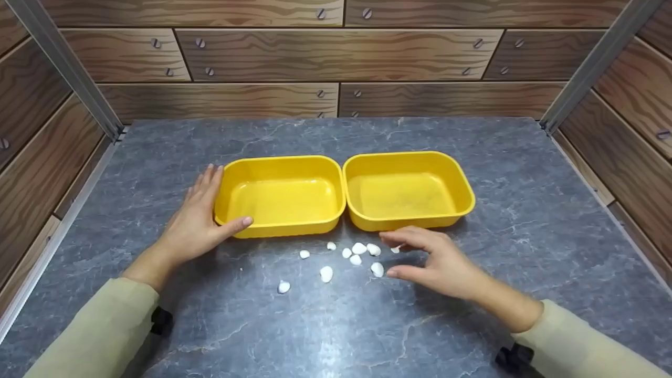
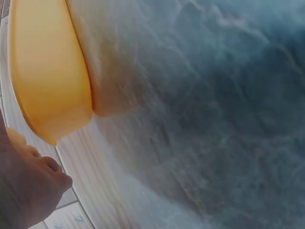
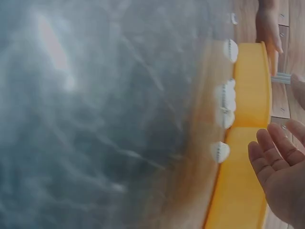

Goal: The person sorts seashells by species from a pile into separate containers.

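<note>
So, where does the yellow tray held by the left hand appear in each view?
Head: left yellow tray at centre-left, the left hand on its left wall.
Left wrist: upper left, seen from the side.
Right wrist: upper right, thin yellow band.
Shared landmark: the grey marble table.

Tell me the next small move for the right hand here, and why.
Probably lower the right hand and pinch the nearest white shell. Its fingers hover loosely curled over the scattered shells, holding nothing, while both yellow tubs look empty and the left hand steadies the left tub by its outer wall.
</note>
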Demonstrator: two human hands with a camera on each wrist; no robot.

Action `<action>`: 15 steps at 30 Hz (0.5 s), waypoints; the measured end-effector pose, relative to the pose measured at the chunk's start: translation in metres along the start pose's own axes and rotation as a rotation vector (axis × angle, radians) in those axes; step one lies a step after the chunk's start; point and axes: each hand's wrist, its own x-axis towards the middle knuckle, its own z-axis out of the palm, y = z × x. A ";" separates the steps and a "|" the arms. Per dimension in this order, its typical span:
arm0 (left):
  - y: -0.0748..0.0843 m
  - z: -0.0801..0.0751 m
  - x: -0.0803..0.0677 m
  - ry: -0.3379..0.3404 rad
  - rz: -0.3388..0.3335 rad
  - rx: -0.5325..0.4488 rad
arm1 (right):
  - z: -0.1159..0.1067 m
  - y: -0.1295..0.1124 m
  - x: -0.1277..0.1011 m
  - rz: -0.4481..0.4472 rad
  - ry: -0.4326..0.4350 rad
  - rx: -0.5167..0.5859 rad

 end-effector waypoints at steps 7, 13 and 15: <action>-0.010 0.004 0.002 0.007 -0.005 -0.049 | 0.010 0.008 -0.002 0.071 -0.049 0.009; -0.011 0.007 0.003 -0.003 -0.006 -0.067 | 0.014 0.011 -0.003 0.109 -0.067 0.024; -0.011 0.008 0.003 -0.007 -0.005 -0.069 | 0.015 0.012 -0.004 0.125 -0.073 0.011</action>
